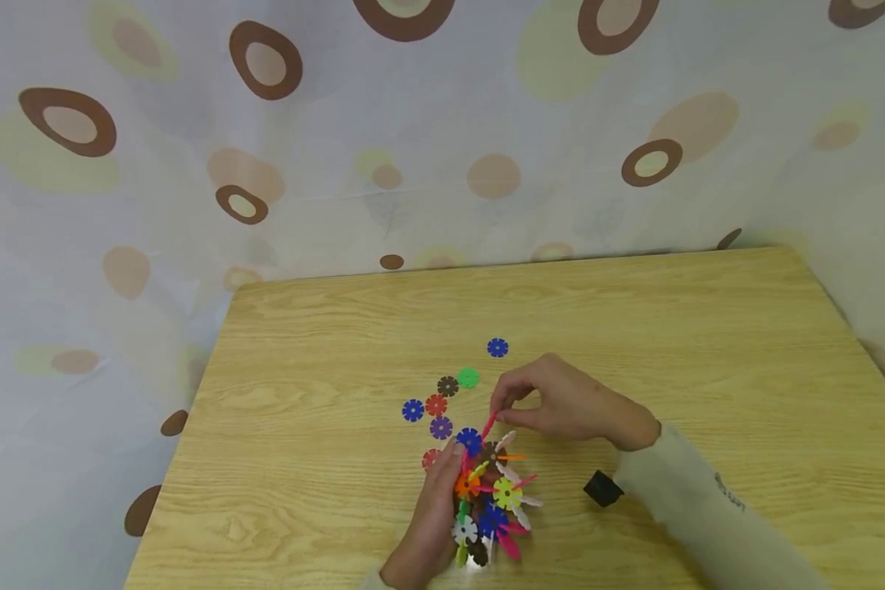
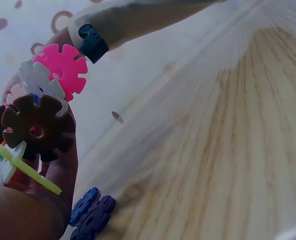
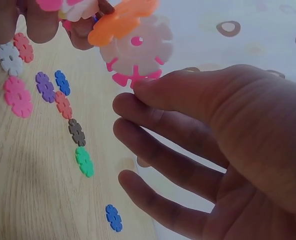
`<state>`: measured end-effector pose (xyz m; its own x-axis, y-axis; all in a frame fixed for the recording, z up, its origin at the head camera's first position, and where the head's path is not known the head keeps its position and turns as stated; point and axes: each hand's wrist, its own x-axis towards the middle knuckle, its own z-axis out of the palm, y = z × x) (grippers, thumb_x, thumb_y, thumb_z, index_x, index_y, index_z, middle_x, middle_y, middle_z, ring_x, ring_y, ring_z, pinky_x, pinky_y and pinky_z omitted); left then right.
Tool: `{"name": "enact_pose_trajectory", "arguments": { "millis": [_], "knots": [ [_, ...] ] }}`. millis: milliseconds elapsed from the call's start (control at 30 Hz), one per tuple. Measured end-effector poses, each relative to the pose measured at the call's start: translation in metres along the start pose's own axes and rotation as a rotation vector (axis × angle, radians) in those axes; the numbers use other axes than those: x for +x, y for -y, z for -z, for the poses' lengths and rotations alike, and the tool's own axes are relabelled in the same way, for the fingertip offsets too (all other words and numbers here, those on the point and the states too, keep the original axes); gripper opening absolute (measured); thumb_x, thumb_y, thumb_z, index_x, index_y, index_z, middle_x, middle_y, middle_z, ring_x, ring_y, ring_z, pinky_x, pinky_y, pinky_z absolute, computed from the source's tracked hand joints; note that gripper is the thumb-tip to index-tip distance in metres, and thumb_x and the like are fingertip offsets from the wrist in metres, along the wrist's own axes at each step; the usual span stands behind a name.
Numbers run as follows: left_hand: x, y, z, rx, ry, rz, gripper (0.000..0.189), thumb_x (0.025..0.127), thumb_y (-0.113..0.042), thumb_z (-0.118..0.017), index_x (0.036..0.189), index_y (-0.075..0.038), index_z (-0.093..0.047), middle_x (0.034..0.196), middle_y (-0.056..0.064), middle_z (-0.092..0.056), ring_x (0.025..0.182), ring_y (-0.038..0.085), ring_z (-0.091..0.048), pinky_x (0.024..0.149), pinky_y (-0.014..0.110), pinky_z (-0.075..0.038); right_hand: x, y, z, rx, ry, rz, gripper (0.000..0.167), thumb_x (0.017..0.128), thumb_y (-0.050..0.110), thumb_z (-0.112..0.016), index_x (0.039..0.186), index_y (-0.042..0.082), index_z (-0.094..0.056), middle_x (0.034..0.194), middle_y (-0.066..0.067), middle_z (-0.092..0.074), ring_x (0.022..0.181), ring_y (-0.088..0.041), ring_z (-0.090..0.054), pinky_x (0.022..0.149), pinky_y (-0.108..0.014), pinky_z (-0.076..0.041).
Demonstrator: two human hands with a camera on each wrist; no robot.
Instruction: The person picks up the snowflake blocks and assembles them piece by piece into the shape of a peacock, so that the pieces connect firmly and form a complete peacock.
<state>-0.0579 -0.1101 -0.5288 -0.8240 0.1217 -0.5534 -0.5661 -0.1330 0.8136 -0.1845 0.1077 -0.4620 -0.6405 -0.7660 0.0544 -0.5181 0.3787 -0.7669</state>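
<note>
A cluster of interlocked notched plastic discs [image 1: 507,493] in many colours is held in my left hand [image 1: 429,510], low in the middle of the head view. My right hand [image 1: 560,401] pinches a pink disc [image 1: 489,425] between thumb and forefinger at the cluster's upper edge. In the right wrist view a white disc and an orange disc [image 3: 122,22] cover most of that pink disc, so whether it is slotted in cannot be told. A brown disc [image 2: 36,131] and a yellow one seen edge-on [image 2: 30,175] face the left wrist camera.
Loose discs lie on the wooden table [image 1: 324,352] beyond the cluster: blue [image 1: 497,347], green [image 1: 468,378], brown [image 1: 447,386], red [image 1: 436,405] and purple [image 1: 441,428] among them. A small black object [image 1: 603,488] is beside the right sleeve. Patterned cloth [image 1: 442,123] hangs behind the table.
</note>
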Motion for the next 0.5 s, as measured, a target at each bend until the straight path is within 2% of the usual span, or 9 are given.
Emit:
{"name": "enact_pose_trajectory", "arguments": {
  "millis": [167, 500],
  "knots": [
    [0.0012, -0.0010, -0.0001, -0.008, 0.024, -0.006, 0.084, 0.116, -0.057, -0.038, 0.174, -0.003, -0.014, 0.180, 0.032, 0.000, 0.165, 0.058, -0.003, 0.135, 0.071, -0.011, 0.0005, -0.0002, 0.0011, -0.008, -0.006, -0.012, 0.013, 0.101, 0.009, -0.078, 0.098, 0.021, -0.080, 0.096, 0.003, -0.083, 0.096, -0.008, -0.079, 0.089, -0.044, -0.068],
    [0.0015, -0.0009, 0.0003, 0.002, 0.023, -0.006, 0.084, 0.116, -0.057, -0.039, 0.174, -0.001, -0.015, 0.179, 0.033, -0.003, 0.165, 0.058, -0.006, 0.135, 0.071, -0.010, 0.0023, 0.0003, 0.0013, 0.002, 0.010, 0.003, 0.008, 0.101, 0.009, -0.078, 0.099, 0.016, -0.081, 0.097, 0.003, -0.084, 0.094, -0.006, -0.079, 0.088, -0.044, -0.068]
  ]
}}
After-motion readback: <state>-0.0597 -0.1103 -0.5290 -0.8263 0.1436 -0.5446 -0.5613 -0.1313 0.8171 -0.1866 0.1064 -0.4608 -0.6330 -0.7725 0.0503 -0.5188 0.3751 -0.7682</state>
